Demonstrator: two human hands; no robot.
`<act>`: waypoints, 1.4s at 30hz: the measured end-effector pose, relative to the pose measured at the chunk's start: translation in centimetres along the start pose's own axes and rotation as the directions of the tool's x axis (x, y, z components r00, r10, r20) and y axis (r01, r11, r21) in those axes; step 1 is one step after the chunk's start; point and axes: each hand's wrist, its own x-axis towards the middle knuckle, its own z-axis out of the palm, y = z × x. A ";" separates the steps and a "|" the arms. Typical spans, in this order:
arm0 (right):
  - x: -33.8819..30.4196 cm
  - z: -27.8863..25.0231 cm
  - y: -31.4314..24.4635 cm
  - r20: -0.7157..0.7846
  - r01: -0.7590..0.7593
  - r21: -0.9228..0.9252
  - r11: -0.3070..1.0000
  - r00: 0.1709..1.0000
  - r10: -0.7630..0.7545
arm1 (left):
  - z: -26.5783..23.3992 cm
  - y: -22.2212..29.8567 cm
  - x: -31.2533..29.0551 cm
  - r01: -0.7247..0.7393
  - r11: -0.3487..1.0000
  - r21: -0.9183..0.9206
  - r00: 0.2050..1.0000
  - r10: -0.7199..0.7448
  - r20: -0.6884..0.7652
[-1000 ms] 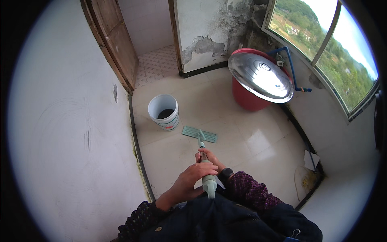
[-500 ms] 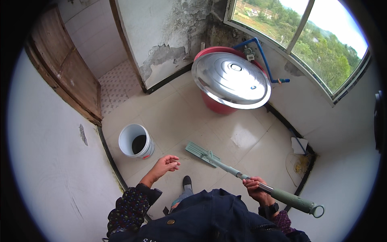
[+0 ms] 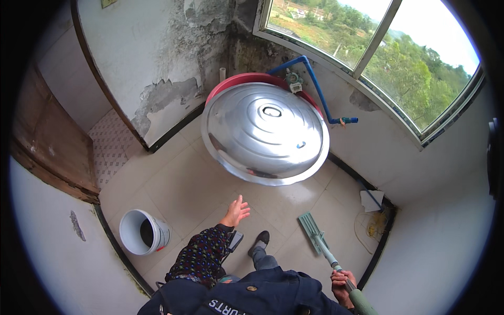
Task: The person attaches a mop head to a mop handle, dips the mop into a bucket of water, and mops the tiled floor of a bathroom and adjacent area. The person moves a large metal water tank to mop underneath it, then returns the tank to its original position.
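Note:
My right hand [image 3: 342, 283] is closed round the pole of a flat mop at the lower right. The mop's pale green rectangular head [image 3: 310, 227] is low over the tiles; I cannot tell whether it touches them. A thicker green grip [image 3: 362, 302] runs out of view below that hand. My left hand [image 3: 237, 211] reaches forward with its fingers apart, holding nothing. It is nearest to a large round silver metal lid [image 3: 262, 157], but short of its front rim. The lid covers most of a red tub [image 3: 239, 80].
A white bucket [image 3: 126, 233] with something dark inside stands at the left. Blue pipe [image 3: 317, 89] with a meter [image 3: 293, 81] runs behind the tub. A wooden door [image 3: 47, 131] is at the far left. A white board [image 3: 371, 200] and a cord lie by the right wall.
My body has moved toward the tub, so it looks larger. My left hand has reached forward and its fingers have spread. The mop has swung to the right with my right hand.

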 end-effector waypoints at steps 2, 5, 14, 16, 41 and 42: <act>2.2 1.7 -2.7 -0.015 0.026 0.015 1.000 1.000 -0.026 | 2.3 -0.1 5.2 0.023 0.997 -0.073 0.995 -0.030 -0.094; 4.2 4.1 -6.4 -0.090 0.144 -0.242 0.959 0.981 -0.170 | 4.2 -0.6 12.2 -0.034 0.973 -0.227 0.993 0.008 -0.118; 12.5 10.7 -10.8 -0.231 -0.104 0.032 0.994 0.967 0.108 | 3.2 -1.6 18.9 -0.325 0.908 -0.265 0.887 0.196 -0.418; 14.7 12.1 -10.6 -0.226 -0.092 0.055 0.994 0.969 0.102 | 3.3 -0.4 18.6 -0.380 0.758 -0.530 0.902 0.177 -0.394; 21.5 25.5 -15.0 -0.424 -0.101 0.098 0.990 0.896 0.133 | -0.8 -3.4 24.0 -0.498 0.734 0.462 0.573 0.678 -0.460; 21.5 25.7 -15.3 -0.405 -0.088 0.112 0.990 0.905 0.127 | -1.1 -3.6 24.2 -0.541 0.749 0.383 0.597 0.662 -0.453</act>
